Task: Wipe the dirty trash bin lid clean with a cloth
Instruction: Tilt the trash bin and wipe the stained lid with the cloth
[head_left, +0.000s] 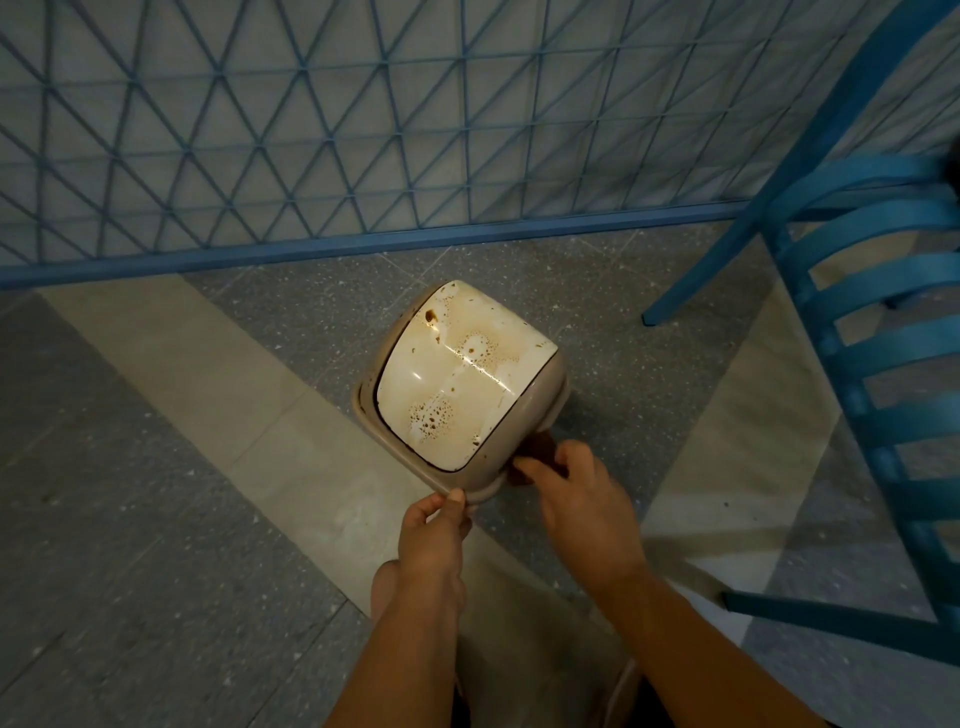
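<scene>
Both hands on bin, no cloth in sight.
My left hand (434, 525) pinches the rim, my right hand (574, 499) grips the side of the bin (545, 395); the stained lid (457, 374) is unwiped, so fetching a cloth comes next.

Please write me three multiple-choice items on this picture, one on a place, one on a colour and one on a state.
1. Where does the trash bin stand?
A. on a chair
B. on the floor near the blue lattice railing
C. on a table

2. What colour is the chair?
A. red
B. white
C. blue

3. How is the bin lid?
A. wiped clean
B. stained with brown spots
C. covered by a cloth

Answers:
1 B, it sits on the floor tiles before the railing.
2 C, its slats are blue.
3 B, brown blotches mark it; the left hand and right hand grip the rim, and no cloth shows.
</scene>
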